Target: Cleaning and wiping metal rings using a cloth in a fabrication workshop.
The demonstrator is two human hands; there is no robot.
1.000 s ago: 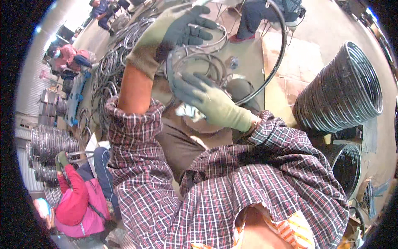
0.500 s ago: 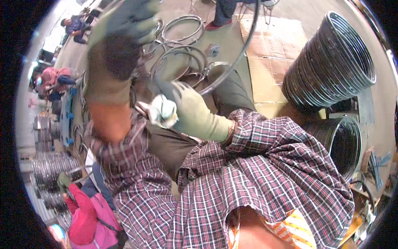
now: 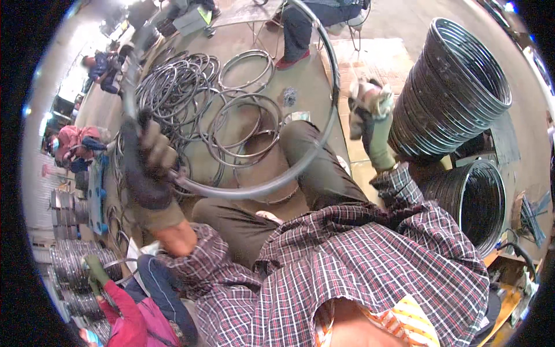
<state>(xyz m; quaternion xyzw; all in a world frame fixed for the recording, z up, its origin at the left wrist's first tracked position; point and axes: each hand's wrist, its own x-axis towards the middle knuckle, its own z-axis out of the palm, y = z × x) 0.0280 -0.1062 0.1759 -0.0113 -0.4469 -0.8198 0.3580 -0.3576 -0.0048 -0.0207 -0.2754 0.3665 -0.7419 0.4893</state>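
We were in a workshop. On its bare grey floor (image 3: 399,14), beyond the left edge of a cardboard sheet (image 3: 393,52), we saw loose metal rings (image 3: 173,87) heaped and overlapping. By that sheet's right edge rose a tall stack (image 3: 448,92) of similar rings, with a lower stack (image 3: 448,188) nearer to us. Our left hand (image 3: 147,159) and right hand (image 3: 370,115) wore work gloves (image 3: 380,144). Off to the left, a co-worker (image 3: 130,324) in red and pink was close to more stacked rings (image 3: 87,263), and other people (image 3: 104,72) were spread farther out.
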